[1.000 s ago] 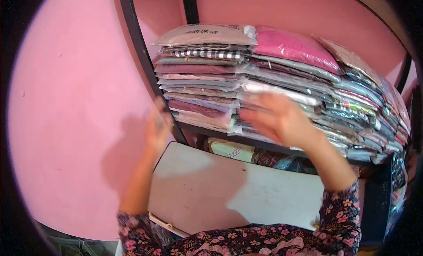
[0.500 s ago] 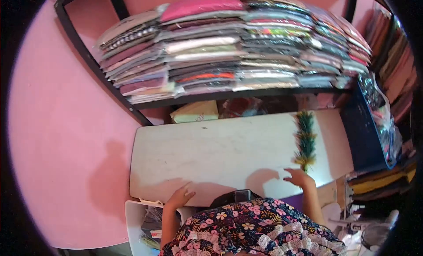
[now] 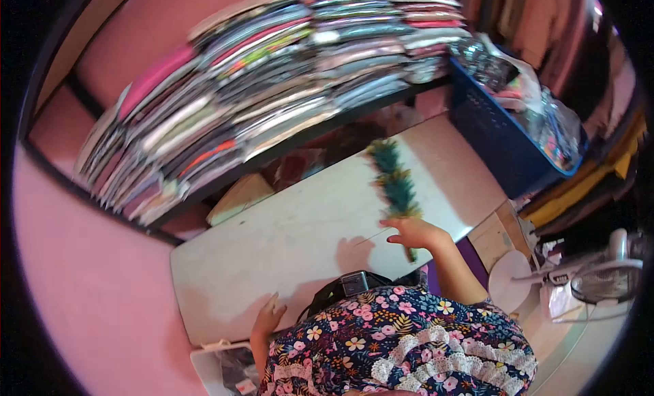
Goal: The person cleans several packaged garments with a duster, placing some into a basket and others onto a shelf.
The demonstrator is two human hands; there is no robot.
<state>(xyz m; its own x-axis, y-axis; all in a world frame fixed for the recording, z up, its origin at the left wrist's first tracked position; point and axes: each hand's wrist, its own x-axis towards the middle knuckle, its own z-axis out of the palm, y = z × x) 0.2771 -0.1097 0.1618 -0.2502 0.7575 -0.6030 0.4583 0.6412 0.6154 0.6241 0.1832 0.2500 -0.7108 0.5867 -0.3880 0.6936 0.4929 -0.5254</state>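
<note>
A green garland with yellow-gold bits [image 3: 395, 181] lies across the right part of the white table [image 3: 272, 239], its lower end pointing toward the body. Over that lower end is my right hand [image 3: 412, 232], fingers apart, reaching from the right; whether it touches the garland is hard to tell. My left hand [image 3: 270, 317] rests at the table's near edge on the left, fingers apart and holding nothing. Between the hands, a small dark device [image 3: 354, 283] sits at the waist of the flowered garment.
Stacks of wrapped folded fabric [image 3: 272, 82] fill the shelf behind the table. A blue bin [image 3: 497, 137] with plastic bags stands at the right. A fan [image 3: 603, 280] is at lower right, a white container [image 3: 211, 372] at lower left.
The view has turned toward the right. My right hand has moved from beside the garland's lower end to over it. My left hand stays near the table edge.
</note>
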